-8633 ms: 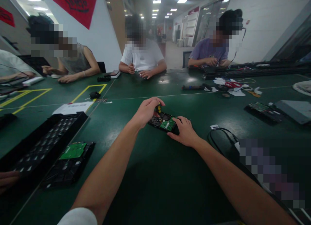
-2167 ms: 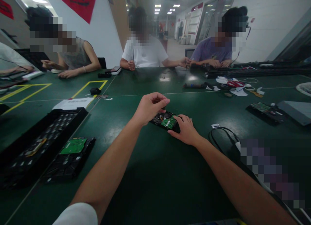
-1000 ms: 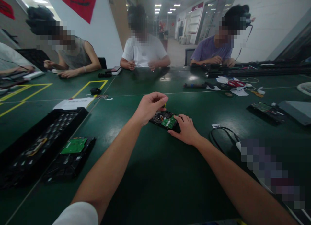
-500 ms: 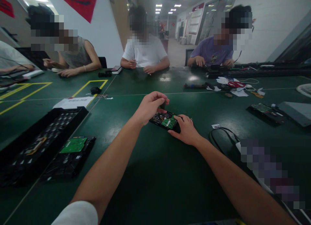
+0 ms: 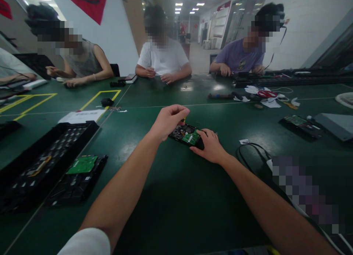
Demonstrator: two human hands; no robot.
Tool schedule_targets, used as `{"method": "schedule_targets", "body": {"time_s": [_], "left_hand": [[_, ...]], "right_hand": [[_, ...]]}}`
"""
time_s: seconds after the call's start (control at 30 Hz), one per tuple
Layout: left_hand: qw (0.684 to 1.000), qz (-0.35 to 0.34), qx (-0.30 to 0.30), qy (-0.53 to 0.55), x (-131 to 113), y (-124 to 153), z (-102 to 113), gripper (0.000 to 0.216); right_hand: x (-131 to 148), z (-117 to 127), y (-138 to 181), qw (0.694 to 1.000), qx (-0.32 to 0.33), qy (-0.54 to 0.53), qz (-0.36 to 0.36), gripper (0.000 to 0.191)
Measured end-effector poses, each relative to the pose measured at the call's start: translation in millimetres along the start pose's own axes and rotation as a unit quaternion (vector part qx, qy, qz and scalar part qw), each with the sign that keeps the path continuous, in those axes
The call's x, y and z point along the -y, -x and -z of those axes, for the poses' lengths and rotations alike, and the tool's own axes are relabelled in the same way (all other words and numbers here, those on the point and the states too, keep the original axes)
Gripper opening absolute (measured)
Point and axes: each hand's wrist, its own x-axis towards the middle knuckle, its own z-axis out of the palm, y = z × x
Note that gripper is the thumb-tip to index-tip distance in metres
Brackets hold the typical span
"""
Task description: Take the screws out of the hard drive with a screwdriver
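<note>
Tool [image 5: 184, 120] turned, left hand [image 5: 167, 122] pinching | right hand [image 5: 211, 146] holding device [image 5: 189, 139] | long axis: far-left

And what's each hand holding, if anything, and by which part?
The right hand grips the hard drive by its right end; the left hand pinches a mostly hidden yellow-marked tool, its gripped part unclear.

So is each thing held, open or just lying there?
Held device: green side up
Left hand: pinched closed above it
Yellow-marked tool: in the left hand, mostly hidden
Right hand: gripping the held device's end
Black tray: open-topped
Yellowish piece: lying inside the tray
Second device: lying green side up
Paper: lying flat
</note>
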Motion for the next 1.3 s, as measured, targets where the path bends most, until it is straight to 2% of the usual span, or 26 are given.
{"method": "schedule_targets", "body": {"time_s": [0.13, 0.23, 0.37, 0.53, 0.77, 0.93, 1.07, 1.3], "left_hand": [[0.998, -0.021, -0.018, -0.056, 1.2, 0.2, 1.8, 0.028], [0.997, -0.023, -0.005, -0.070, 1.3, 0.0, 3.1, 0.029], [0.997, -0.031, 0.006, -0.067, -0.3, 0.6, 3.1, 0.027], [0.999, -0.014, -0.015, -0.049, -4.6, 1.4, 2.2, 0.022], [0.999, 0.013, 0.014, 0.026, -5.6, 0.8, -1.5, 0.017], [1.000, 0.001, -0.001, -0.006, -1.6, 0.0, -1.4, 0.019], [0.999, -0.020, 0.017, -0.030, 1.3, 0.6, 1.3, 0.028], [0.998, -0.017, 0.064, -0.022, -5.4, 4.4, -0.3, 0.029]], "right_hand": [[0.9, -0.3, 0.2, 1.000, -0.007, 0.002, 0.004, 0.083], [1.6, -0.1, 0.7, 1.000, -0.010, 0.003, 0.006, 0.082], [0.5, -0.8, 1.1, 1.000, -0.007, 0.005, 0.002, 0.082], [-1.3, -2.3, 1.2, 1.000, -0.012, 0.002, 0.006, 0.081], [-0.4, -0.4, 0.7, 1.000, -0.004, 0.001, 0.003, 0.082], [-0.1, 0.2, 0.2, 1.000, -0.001, -0.001, 0.001, 0.082], [1.6, 0.8, 0.2, 1.000, 0.001, -0.001, -0.001, 0.082], [3.8, 2.0, 0.2, 1.000, -0.009, 0.004, -0.001, 0.080]]}}
